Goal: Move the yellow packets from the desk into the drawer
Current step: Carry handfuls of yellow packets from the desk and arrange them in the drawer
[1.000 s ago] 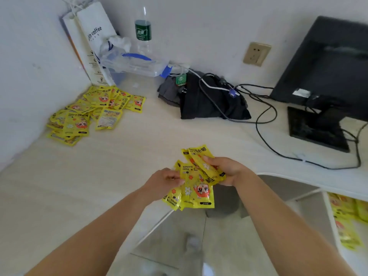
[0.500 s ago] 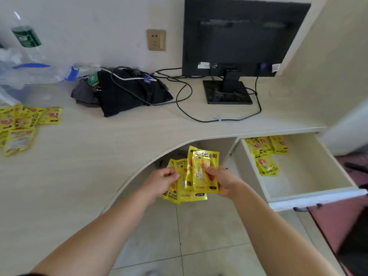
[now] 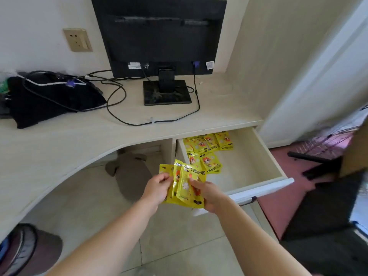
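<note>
Head view, hands point(image 3: 157, 185) point(image 3: 209, 194) gripping yellow packets point(image 3: 186, 189), lettering blurred

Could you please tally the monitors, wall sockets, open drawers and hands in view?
monitor: 1
wall socket: 1
open drawer: 1
hands: 2, left hand and right hand, both holding yellow packets
Total: 5

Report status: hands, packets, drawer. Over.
Left hand and right hand both grip a bunch of glossy yellow packets. Bunch at left front corner of open pale wooden drawer, not in. Other yellow packets lie inside; no obstacle seen.
</note>
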